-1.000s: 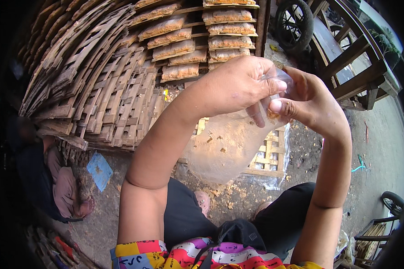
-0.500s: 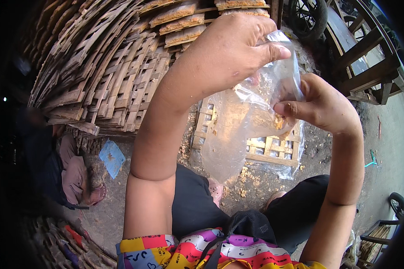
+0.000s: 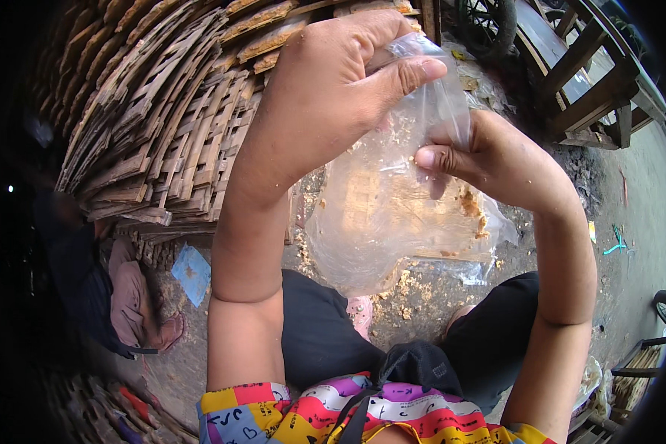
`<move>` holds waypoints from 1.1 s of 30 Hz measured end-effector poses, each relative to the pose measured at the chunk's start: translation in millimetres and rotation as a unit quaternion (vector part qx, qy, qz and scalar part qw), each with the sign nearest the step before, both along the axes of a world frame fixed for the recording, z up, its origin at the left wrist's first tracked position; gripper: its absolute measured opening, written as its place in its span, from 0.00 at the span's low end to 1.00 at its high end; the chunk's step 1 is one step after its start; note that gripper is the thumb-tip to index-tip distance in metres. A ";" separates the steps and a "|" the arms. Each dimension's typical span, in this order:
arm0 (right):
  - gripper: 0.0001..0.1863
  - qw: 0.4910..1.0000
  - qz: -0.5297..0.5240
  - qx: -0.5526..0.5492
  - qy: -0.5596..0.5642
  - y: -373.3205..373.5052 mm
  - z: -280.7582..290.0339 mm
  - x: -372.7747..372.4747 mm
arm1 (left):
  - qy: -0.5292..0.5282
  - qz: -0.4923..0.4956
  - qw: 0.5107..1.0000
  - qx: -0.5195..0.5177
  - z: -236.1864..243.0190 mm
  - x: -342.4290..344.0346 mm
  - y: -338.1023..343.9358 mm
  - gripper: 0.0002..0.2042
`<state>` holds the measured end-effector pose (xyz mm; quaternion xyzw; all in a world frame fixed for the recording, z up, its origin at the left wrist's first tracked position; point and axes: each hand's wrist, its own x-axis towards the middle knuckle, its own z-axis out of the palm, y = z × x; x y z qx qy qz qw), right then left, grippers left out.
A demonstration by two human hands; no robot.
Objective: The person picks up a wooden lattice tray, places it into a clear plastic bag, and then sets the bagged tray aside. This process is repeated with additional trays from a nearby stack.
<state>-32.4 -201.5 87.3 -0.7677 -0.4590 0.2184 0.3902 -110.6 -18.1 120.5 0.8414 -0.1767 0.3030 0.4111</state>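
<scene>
A clear plastic sheet hangs from both my hands, with pale crumbs and some brown residue clinging to it. My left hand pinches its upper edge, thumb pressed against the fingers. Lower and to the right, my right hand grips a fold of the plastic between thumb and fingers. Through the film shows a woven bamboo rack, mostly covered, lying on the ground in front of my feet. Whether the sheet is one layer or a bag, I cannot tell.
Stacked woven bamboo racks rise at the left, with orange-topped trays behind. Crumbs litter the ground near my feet. A blue sheet scrap lies left, beside a seated person. A wooden frame stands at far right.
The plastic has spread out wider and now covers more of the bamboo rack. Both my hands have shifted slightly left in the view, still gripping the sheet.
</scene>
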 end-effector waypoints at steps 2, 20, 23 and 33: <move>0.19 0.999 0.030 -0.012 0.001 -3.8 -1.1 3.0 | -0.043 0.068 0.996 0.025 7.2 -3.7 2.0 0.08; 0.18 0.992 0.057 -0.050 -0.102 -22.6 8.6 18.8 | -0.078 0.098 0.992 -0.023 17.9 -16.9 9.0 0.09; 0.17 0.981 0.040 -0.145 -0.123 -36.4 7.0 35.6 | -0.073 0.109 0.991 -0.041 22.9 -17.6 15.7 0.10; 0.12 0.988 0.075 -0.125 -0.044 -59.2 10.1 50.6 | 0.059 0.340 0.935 0.074 15.6 -16.0 50.8 0.24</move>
